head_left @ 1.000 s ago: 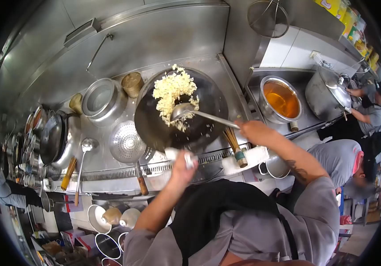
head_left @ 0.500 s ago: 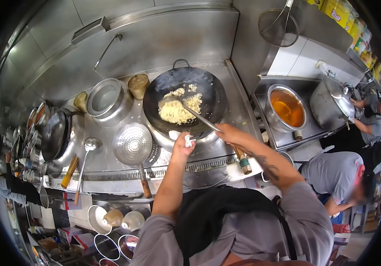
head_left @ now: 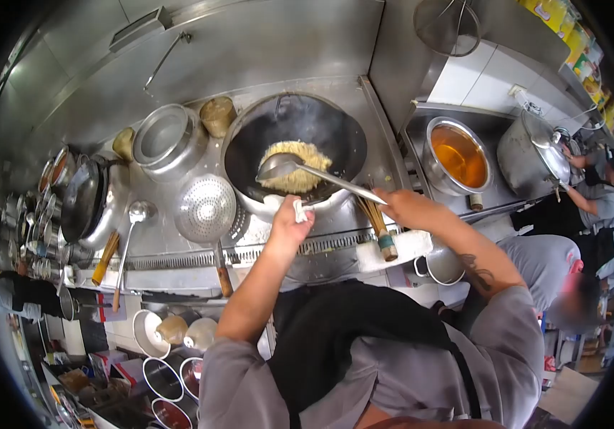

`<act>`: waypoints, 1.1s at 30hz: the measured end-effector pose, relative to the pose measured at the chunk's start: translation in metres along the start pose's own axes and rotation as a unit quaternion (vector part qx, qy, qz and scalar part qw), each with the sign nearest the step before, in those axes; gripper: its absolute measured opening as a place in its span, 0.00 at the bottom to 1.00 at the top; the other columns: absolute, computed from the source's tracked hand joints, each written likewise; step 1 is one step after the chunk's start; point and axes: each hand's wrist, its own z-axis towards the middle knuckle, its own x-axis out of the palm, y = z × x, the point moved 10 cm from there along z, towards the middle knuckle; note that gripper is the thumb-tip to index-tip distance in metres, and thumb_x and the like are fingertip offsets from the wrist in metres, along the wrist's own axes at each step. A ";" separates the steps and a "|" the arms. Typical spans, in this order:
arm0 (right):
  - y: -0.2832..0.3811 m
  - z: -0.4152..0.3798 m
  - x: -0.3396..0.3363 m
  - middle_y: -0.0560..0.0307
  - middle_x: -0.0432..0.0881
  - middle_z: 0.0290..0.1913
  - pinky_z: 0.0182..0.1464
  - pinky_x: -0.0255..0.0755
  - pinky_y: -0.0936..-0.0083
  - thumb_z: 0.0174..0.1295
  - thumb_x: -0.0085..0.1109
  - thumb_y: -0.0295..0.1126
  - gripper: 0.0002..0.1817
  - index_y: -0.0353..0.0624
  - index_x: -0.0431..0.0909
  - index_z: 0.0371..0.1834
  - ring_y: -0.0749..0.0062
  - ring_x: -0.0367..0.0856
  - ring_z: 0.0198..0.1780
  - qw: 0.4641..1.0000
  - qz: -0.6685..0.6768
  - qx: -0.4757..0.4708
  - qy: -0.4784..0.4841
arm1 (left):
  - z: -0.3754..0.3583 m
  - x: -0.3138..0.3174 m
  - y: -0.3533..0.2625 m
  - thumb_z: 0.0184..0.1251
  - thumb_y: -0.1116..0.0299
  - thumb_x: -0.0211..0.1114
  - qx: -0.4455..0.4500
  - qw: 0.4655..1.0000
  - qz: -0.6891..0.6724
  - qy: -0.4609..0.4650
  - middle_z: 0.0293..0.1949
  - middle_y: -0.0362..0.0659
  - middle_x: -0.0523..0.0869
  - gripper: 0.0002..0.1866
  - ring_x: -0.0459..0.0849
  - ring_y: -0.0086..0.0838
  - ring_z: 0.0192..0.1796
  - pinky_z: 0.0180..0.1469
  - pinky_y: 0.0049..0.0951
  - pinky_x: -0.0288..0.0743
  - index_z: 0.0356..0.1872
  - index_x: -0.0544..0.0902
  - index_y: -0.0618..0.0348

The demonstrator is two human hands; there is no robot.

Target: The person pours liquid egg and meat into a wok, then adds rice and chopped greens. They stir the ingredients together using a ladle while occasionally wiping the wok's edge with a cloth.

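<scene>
The black wok [head_left: 335, 129] sits on the stove with a mound of yellow, rice-like food [head_left: 310, 157] inside. My left hand [head_left: 291, 227] is closed on a folded white cloth [head_left: 300, 211] at the wok's near rim; whatever part of the wok lies under the cloth is hidden. In my right hand [head_left: 410, 209] is the handle of a long metal ladle [head_left: 328, 176]. Its bowl rests over the food, rounded underside up, near the left of the mound.
Left of the wok are a perforated skimmer [head_left: 207, 207], a metal pot [head_left: 167, 139] and another ladle [head_left: 139, 214]. A bamboo brush [head_left: 385, 243] lies near my right forearm. Rightward stand a pot of orange liquid [head_left: 457, 161] and a lidded pot [head_left: 532, 154]. Co-workers [head_left: 596, 179] are at the right.
The wok has settled lower and its far handle now lies against the burner ring. The scattered food has gathered into one mound. My right hand and the ladle have shifted right, exposing the ladle's bowl.
</scene>
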 end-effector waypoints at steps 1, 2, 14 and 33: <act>0.002 -0.014 -0.011 0.38 0.82 0.34 0.42 0.76 0.55 0.65 0.50 0.33 0.20 0.37 0.68 0.58 0.44 0.82 0.38 1.000 -0.006 -0.005 -0.002 | 0.005 -0.003 -0.005 0.61 0.70 0.58 0.023 0.999 0.017 -0.017 0.26 0.40 0.75 0.04 0.75 0.28 0.26 0.22 0.23 0.71 0.34 0.73 0.57; 0.013 -0.031 -0.021 0.38 0.82 0.36 0.42 0.75 0.56 0.66 0.51 0.34 0.21 0.38 0.68 0.60 0.45 0.82 0.39 0.997 0.013 -0.079 0.009 | -0.003 -0.003 0.023 0.62 0.68 0.59 -0.155 0.969 -0.180 -0.062 0.25 0.39 0.75 0.05 0.75 0.28 0.25 0.22 0.24 0.71 0.32 0.73 0.55; -0.006 0.006 -0.029 0.30 0.80 0.39 0.48 0.73 0.56 0.65 0.50 0.32 0.22 0.30 0.68 0.59 0.40 0.80 0.44 0.997 -0.023 0.024 -0.069 | -0.104 0.021 0.067 0.60 0.66 0.61 -0.343 0.876 -0.325 -0.100 0.24 0.37 0.76 0.03 0.75 0.26 0.26 0.21 0.27 0.69 0.32 0.75 0.46; -0.027 0.006 -0.018 0.31 0.80 0.36 0.46 0.73 0.54 0.64 0.50 0.30 0.25 0.29 0.63 0.62 0.40 0.80 0.41 0.993 0.031 0.048 -0.099 | -0.077 0.008 0.082 0.62 0.66 0.57 -0.345 0.868 -0.342 -0.101 0.22 0.38 0.76 0.04 0.75 0.28 0.23 0.19 0.24 0.70 0.30 0.73 0.50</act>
